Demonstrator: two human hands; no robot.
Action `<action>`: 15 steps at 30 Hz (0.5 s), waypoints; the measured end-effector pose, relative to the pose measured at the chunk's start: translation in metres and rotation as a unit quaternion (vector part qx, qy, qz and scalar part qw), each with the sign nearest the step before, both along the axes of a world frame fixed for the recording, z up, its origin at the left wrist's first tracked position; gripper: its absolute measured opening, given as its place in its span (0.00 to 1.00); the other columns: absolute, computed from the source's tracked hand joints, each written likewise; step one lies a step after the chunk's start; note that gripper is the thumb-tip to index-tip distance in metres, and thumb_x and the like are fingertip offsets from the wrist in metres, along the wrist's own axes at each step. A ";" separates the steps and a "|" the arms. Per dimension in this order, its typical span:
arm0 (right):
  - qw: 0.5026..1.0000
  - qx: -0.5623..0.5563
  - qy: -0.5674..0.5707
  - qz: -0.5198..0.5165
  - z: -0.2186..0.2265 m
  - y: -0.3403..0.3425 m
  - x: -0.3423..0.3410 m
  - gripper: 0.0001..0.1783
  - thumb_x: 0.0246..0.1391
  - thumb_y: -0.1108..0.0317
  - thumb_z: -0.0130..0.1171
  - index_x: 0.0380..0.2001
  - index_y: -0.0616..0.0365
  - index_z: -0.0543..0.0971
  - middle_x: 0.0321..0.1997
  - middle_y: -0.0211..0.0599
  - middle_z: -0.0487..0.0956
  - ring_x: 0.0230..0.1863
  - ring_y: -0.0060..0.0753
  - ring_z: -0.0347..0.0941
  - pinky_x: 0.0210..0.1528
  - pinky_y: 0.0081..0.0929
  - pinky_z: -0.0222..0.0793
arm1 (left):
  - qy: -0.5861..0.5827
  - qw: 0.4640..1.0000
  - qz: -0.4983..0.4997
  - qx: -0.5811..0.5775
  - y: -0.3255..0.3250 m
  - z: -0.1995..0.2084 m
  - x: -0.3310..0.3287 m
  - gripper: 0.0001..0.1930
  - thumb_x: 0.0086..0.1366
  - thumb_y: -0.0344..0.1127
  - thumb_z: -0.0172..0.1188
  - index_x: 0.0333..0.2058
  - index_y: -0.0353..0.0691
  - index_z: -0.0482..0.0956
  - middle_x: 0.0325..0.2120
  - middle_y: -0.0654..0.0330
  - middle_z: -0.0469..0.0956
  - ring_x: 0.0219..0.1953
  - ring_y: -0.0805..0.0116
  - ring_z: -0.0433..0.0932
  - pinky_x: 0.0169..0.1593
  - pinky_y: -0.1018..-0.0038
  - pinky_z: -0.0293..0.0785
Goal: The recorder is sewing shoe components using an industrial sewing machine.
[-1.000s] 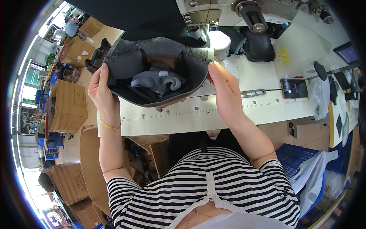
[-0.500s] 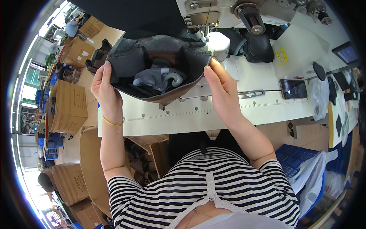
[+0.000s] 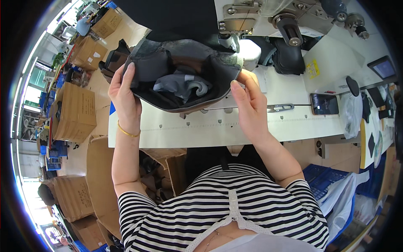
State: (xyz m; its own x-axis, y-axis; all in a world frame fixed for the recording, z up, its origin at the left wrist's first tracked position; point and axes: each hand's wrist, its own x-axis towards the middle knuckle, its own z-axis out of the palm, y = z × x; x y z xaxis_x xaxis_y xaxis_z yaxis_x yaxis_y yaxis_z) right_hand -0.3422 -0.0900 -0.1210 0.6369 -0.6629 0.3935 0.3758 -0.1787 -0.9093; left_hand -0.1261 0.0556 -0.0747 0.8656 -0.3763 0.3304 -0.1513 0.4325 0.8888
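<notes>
A dark bag (image 3: pixel 147 69) with brown outer sides is held up in front of the sewing machine (image 3: pixel 235 25), its mouth facing me. Inside it lies a bunched grey cloth piece (image 3: pixel 178 86) with a small white tag and a curled light strip. My left hand (image 3: pixel 124 90) pinches the bag's left rim, thumb on the inner side. At the right corner of the rim, my right hand (image 3: pixel 252 103) grips it between thumb and fingers. The bag's far rim lies close to the machine's needle area; whether it sits under the presser foot I cannot tell.
On the white table (image 3: pixel 201 133) lie thread snips (image 3: pixel 280 108) and a phone (image 3: pixel 324 103). Dark fabric pieces (image 3: pixel 287 56) are stacked behind the machine head. An open cardboard box (image 3: pixel 98 178) stands below at left, a blue crate (image 3: pixel 323 176) at lower right.
Both hands and the bag have shifted slightly right in view, along with the machine. The grip on the rim stays the same.
</notes>
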 end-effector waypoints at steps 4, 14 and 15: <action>1.000 0.010 0.002 0.013 -0.003 -0.003 0.001 0.18 0.63 0.69 0.48 0.52 0.68 0.68 0.52 0.34 0.64 0.42 0.16 0.67 0.45 0.15 0.62 | 0.002 0.997 0.055 0.052 -0.002 0.004 0.004 0.11 0.61 0.28 0.61 0.41 0.30 0.78 0.36 0.59 0.80 0.37 0.74 0.77 0.43 0.80 0.73; 0.969 0.059 0.127 0.206 -0.013 0.003 -0.029 0.11 0.61 0.72 0.48 0.42 0.64 0.77 0.41 0.33 0.75 0.39 0.22 0.73 0.42 0.20 0.68 | -0.373 0.899 0.082 0.214 -0.056 0.119 0.153 0.16 0.54 0.34 0.65 0.40 0.30 0.80 0.33 0.59 0.82 0.33 0.76 0.77 0.40 0.79 0.72; 0.966 0.062 0.126 0.216 -0.015 0.006 -0.029 0.10 0.61 0.71 0.48 0.41 0.63 0.77 0.39 0.32 0.75 0.39 0.21 0.73 0.41 0.19 0.67 | -0.382 0.878 0.199 0.210 -0.087 0.145 0.172 0.21 0.59 0.42 0.59 0.46 0.32 0.76 0.41 0.51 0.77 0.43 0.61 0.73 0.48 0.71 0.69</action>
State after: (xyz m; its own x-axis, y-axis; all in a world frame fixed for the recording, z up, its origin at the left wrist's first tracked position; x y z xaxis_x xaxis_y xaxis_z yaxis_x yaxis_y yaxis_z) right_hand -0.3713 -0.0837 -0.1364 0.9296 -0.3468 0.1247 0.1555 0.0621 -0.9859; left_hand 0.0464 -0.0317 0.0701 0.5432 -0.3223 0.7753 -0.8367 -0.1314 0.5316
